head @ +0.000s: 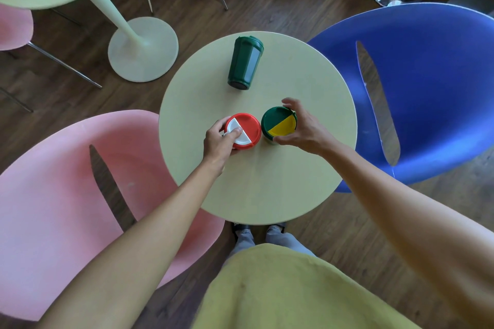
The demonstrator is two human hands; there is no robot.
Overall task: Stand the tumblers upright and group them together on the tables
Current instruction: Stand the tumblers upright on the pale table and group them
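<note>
The grouping step is in hand: near the middle of the table (267, 189) the left hand (220, 139) grips the upright red tumbler (248, 125), and the right hand (302, 128) curls round the upright yellow-lidded tumbler (278, 123) just beside it. Next, one hand must likely let go, reach to the far side and stand up the dark tumbler (244, 63), which lies there well apart. A pink chair (66, 195) and a blue chair (427, 75) flank the table, and nothing blocks the reach.

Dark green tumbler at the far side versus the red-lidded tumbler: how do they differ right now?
The dark green tumbler lies on its side; the red-lidded tumbler stands upright. The left hand grips the red-lidded tumbler; nothing touches the dark green tumbler. Its lid is green, the other's red and white. Both rest on the round table.
</note>
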